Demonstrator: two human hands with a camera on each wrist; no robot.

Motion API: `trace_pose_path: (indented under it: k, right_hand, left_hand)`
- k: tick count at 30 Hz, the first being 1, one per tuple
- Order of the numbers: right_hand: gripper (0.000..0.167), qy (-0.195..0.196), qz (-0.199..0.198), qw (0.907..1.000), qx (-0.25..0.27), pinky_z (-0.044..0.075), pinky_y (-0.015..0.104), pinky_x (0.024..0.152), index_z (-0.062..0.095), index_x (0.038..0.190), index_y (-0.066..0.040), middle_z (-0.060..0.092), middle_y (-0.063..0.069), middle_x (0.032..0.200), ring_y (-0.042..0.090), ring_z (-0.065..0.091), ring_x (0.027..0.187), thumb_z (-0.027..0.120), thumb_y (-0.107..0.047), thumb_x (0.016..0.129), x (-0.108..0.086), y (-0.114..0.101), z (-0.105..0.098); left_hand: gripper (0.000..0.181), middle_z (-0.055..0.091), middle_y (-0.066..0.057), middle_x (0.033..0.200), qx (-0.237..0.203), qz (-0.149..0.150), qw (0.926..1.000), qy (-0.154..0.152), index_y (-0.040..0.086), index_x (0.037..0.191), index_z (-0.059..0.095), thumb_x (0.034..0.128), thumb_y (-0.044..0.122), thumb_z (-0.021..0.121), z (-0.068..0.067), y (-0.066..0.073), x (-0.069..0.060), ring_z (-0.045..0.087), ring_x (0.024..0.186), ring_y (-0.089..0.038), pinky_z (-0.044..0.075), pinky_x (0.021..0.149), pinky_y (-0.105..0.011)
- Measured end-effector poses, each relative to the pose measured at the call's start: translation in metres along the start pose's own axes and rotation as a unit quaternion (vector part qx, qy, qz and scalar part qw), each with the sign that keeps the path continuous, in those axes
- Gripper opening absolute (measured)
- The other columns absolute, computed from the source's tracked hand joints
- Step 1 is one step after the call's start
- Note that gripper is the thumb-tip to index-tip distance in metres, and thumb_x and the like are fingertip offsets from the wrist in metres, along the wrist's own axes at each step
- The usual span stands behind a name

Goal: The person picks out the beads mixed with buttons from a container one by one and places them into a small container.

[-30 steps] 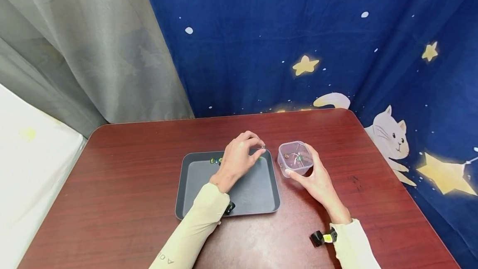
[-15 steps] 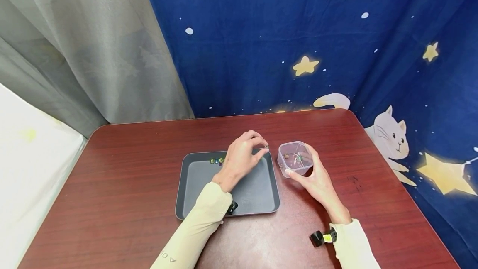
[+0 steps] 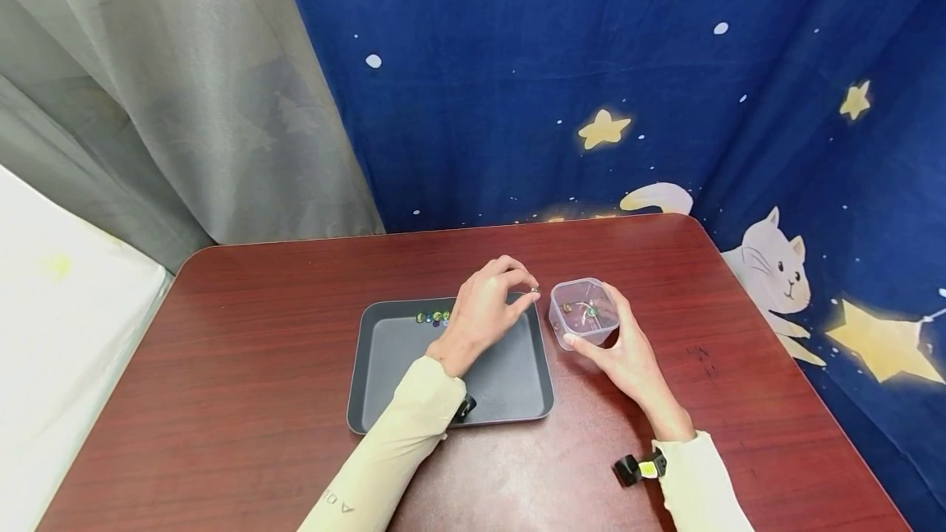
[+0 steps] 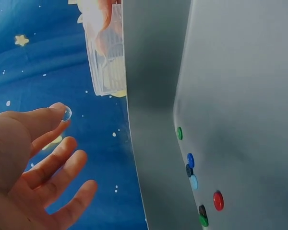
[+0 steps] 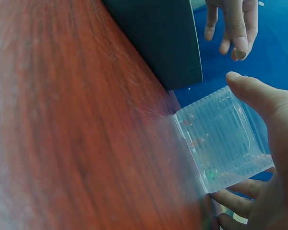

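My left hand (image 3: 482, 310) pinches a small clear glass bead (image 4: 67, 114) between thumb and index finger, above the right end of the dark grey tray (image 3: 543, 384). Its other fingers are spread apart in the left wrist view. Several small coloured round pieces lie along the tray's far side, among them a red one (image 4: 218, 200) and a blue one (image 4: 190, 160); the left hand covers some in the head view. My right hand (image 3: 631, 360) grips a clear plastic box (image 3: 584, 327), thumb on the near side and fingers on the far side. Inside the box lie several small beads, one green (image 5: 211, 174).
The tray and box stand on a reddish-brown wooden table (image 3: 244, 368). The tray's raised rim separates its contents from the box. A blue star-patterned curtain (image 3: 480, 105) and a grey curtain (image 3: 185, 105) hang behind the table.
My left hand has moved a little to the right, toward the box, with the glass bead in its fingertips. More pieces show in the tray behind it. The right hand and box stay in place.
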State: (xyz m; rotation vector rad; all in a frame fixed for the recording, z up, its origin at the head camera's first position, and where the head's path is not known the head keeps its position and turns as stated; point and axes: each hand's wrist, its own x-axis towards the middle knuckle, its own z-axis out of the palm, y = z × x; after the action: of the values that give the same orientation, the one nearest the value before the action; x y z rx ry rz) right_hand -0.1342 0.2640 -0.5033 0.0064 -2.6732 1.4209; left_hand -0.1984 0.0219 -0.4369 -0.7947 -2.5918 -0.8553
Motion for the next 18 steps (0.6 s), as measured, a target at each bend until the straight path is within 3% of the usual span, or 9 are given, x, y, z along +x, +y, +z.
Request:
trace_pose_path:
  k: [18]
  right_hand:
    - [0.104, -0.004, -0.004, 0.9999, 0.009, 0.038, 0.062, 0.113, 0.025, 0.164, -0.027, 0.044, 0.011, 0.158, 0.034, 0.049, 0.138, 0.089, -0.035, 0.082, -0.001, 0.0, -0.002]
  left_hand:
    - [0.013, 0.069, 0.008, 0.112, -0.007, -0.002, 0.9993, -0.036, 0.025, 0.104, 0.08, 0.0916, 0.029, 0.082, 0.007, 0.014, 0.006, 0.066, 0.105, -0.011, 0.058, 0.088, -0.031]
